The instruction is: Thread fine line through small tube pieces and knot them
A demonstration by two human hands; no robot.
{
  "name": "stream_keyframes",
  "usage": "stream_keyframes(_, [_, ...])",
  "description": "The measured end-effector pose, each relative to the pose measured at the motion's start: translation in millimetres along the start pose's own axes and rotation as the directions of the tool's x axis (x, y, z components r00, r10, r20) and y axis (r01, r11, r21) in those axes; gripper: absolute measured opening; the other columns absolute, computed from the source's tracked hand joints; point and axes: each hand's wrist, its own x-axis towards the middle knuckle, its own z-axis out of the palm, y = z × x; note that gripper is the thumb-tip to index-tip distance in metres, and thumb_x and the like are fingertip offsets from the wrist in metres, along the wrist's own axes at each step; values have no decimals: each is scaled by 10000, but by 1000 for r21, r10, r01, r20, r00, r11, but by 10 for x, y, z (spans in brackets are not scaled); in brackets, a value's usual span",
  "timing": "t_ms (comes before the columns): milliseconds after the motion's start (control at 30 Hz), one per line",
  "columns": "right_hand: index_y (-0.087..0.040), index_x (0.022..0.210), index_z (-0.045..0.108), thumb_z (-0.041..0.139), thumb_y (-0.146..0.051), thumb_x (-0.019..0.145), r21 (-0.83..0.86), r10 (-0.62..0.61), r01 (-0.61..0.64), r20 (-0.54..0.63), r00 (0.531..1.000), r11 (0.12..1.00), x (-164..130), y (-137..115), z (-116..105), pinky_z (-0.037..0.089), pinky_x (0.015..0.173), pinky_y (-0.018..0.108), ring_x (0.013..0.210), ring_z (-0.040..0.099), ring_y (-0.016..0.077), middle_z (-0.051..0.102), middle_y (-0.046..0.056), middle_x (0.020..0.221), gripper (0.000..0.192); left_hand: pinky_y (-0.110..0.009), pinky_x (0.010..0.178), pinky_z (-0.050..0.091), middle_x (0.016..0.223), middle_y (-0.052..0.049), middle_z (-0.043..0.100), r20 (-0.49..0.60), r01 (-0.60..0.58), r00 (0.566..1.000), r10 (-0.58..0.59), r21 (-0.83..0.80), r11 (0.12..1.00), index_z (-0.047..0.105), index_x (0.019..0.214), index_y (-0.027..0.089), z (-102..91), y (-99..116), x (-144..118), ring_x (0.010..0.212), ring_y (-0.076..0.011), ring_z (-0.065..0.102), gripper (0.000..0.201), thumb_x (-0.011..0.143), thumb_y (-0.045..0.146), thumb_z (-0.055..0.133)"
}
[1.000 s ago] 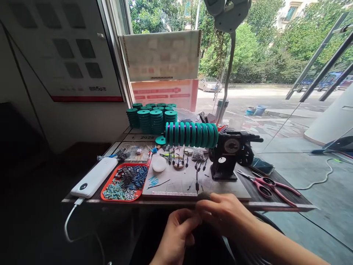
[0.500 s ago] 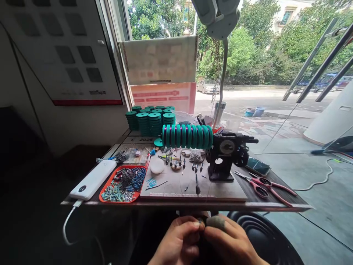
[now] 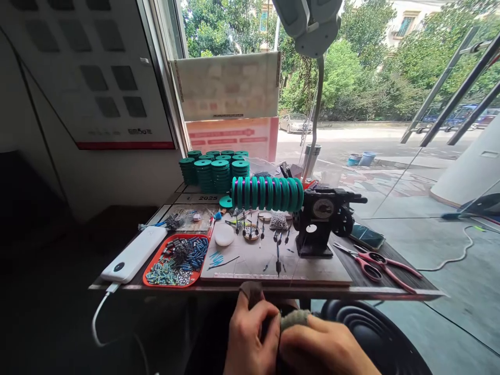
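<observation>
– Below the near edge of the board (image 3: 312,270), in the head view, what do you see?
– The left hand (image 3: 252,336) and the right hand (image 3: 328,344) meet there, their fingers bent and close together. Whether they grasp something, I cannot tell.
– And which thing is nearest?
– The small dark piece (image 3: 278,266), seen against the board, beyond the hands. Behind it is the row of green spools (image 3: 267,194).
</observation>
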Motion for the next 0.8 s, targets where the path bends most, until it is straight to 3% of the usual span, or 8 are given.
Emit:
stream_keyframes(200, [-138, 682, 602, 557, -156, 743, 377, 282, -342, 207, 937, 861, 959, -129, -162, 431, 538, 176, 559, 549, 101, 605, -12, 597, 77, -387, 926, 376, 907, -115, 675, -318, -66, 943, 97, 107, 992, 759, 771, 260, 45, -273, -128, 953, -297, 572, 161, 739, 147, 649])
stream_keyframes(333, [-135, 631, 603, 566, -96, 694, 294, 259, -320, 228, 939, 901, 1165, -89, -93, 386, 451, 169, 496, 520, 95, 590, -17, 551, 84, -365, 865, 409, 876, -101, 713, -186, -129, 975, 124, -16, 991, 757, 763, 256, -69, -162, 5, 892, -280, 604, 135, 719, 163, 670])
stream_keyframes(400, [-144, 693, 620, 567, -111, 723, 237, 251, -276, 133, 959, 931, 1008, -65, -99, 392, 493, 187, 560, 534, 105, 615, 0, 642, 70, -296, 694, 440, 740, -66, 686, -55, 24, 998, -38, -242, 970, 723, 633, 229, -138, -55, 88, 723, -213, 588, 56, 663, 182, 723])
stream_keyframes(433, [-151, 747, 627, 554, -122, 754, 179, 199, -204, 44, 979, 962, 883, -45, -111, 399, 526, 202, 595, 538, 112, 626, 12, 698, 80, -247, 578, 414, 688, -39, 656, 40, 215, 975, -217, -399, 892, 690, 574, 206, -166, -10, 123, 619, -157, 546, 84, 638, 183, 739])
stream_keyframes(500, [-162, 815, 638, 495, -131, 829, -65, -109, 100, -140, 984, 993, 601, 16, -129, 405, 558, 236, 599, 535, 122, 636, 26, 721, 147, -180, 442, 307, 632, 3, 613, 282, 568, 807, -519, -612, 551, 644, 572, 171, -199, 50, 171, 517, -85, 467, 115, 570, 142, 756])
stream_keyframes(600, [-139, 858, 643, 383, -68, 895, -490, -609, 509, -57, 791, 708, 278, 122, -94, 391, 510, 266, 511, 501, 128, 623, 20, 614, 272, -144, 413, 247, 618, 4, 604, 494, 744, 602, -627, -632, 217, 613, 644, 143, -196, 69, 183, 503, -70, 497, 185, 514, 92, 734])
stream_keyframes(700, [-133, 826, 628, 325, -46, 911, -558, -620, 517, 4, 784, 649, 161, 196, 9, 387, 469, 277, 458, 475, 128, 599, 12, 565, 327, -146, 419, 252, 577, 13, 570, 525, 763, 576, -627, -621, 180, 587, 631, 137, -171, 72, 163, 478, -69, 501, 176, 518, 101, 716])
stream_keyframes(800, [-143, 843, 628, 336, -33, 902, -572, -648, 533, 5, 762, 623, 118, 221, 99, 425, 500, 268, 476, 516, 130, 607, 11, 565, 318, -158, 434, 262, 578, 20, 556, 494, 743, 616, -614, -624, 244, 603, 601, 144, -171, 105, 156, 492, -71, 473, 140, 531, 119, 722])
